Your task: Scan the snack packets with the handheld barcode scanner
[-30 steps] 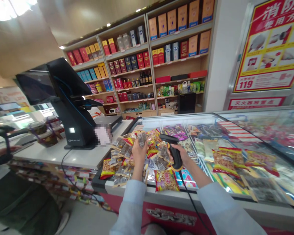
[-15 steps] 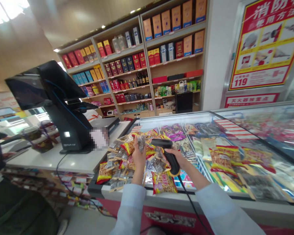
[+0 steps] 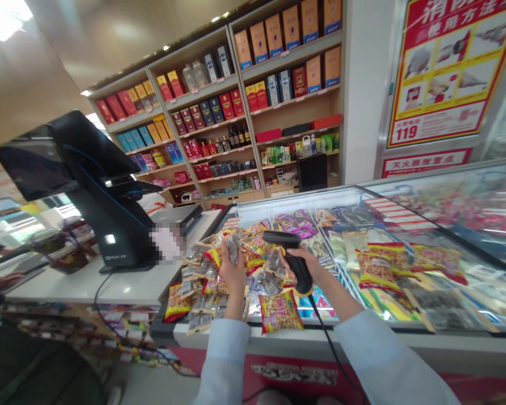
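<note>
My left hand point(image 3: 233, 274) is closed around a small clear snack packet point(image 3: 233, 249) with dark contents, held up over the pile. In my right hand point(image 3: 307, 264) is a black barcode scanner point(image 3: 298, 268), its head pointing left toward that packet, the two apart. A cable point(image 3: 326, 332) hangs from the scanner's handle. Beneath my hands, several small clear packets point(image 3: 204, 306) and red-and-yellow snack bags point(image 3: 255, 260) lie heaped on the freezer's glass top. One snack bag point(image 3: 281, 313) lies at the front edge, below the scanner.
The chest freezer point(image 3: 303, 346) spans the front, with more snack bags point(image 3: 377, 270) on its right side. A counter point(image 3: 139, 284) on the left carries a black checkout terminal point(image 3: 105, 197). Shelves point(image 3: 219, 118) of boxes stand behind. Part of another person point(image 3: 34, 360) shows at lower left.
My left hand has shifted slightly left with the packet, which is now tilted differently. The scanner stays in my right hand, a little farther from the packet. The view has turned slightly right.
</note>
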A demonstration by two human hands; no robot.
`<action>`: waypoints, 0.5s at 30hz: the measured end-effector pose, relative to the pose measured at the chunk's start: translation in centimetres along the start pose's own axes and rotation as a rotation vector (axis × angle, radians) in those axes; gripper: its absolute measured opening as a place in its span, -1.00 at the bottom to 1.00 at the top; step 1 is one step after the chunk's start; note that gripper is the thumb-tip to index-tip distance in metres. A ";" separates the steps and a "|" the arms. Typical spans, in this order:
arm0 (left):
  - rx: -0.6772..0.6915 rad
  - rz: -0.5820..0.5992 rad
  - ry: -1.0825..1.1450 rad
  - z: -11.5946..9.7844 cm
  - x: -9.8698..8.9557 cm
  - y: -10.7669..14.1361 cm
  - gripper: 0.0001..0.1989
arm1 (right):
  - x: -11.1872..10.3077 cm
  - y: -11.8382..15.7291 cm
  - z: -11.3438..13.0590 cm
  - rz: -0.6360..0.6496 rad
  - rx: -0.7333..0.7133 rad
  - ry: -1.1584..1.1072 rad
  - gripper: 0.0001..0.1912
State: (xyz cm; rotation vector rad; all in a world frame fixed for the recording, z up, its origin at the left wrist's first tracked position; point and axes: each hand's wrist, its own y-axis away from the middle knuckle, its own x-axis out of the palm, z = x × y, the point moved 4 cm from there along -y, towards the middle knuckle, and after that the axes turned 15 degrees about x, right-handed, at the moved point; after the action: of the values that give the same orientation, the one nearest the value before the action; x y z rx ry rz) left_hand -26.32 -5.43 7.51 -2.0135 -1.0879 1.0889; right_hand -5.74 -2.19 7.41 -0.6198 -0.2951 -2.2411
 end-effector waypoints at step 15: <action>0.040 -0.065 -0.029 0.6 -0.1 0.1 -0.30 | -0.6 1.0 1.4 0.043 -0.017 0.068 -0.78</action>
State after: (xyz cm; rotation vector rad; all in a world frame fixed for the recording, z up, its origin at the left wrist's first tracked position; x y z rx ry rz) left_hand -26.88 -5.46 7.20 -1.9238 -1.1295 1.1008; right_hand -4.22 -1.92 8.32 -0.5523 -0.2261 -2.2207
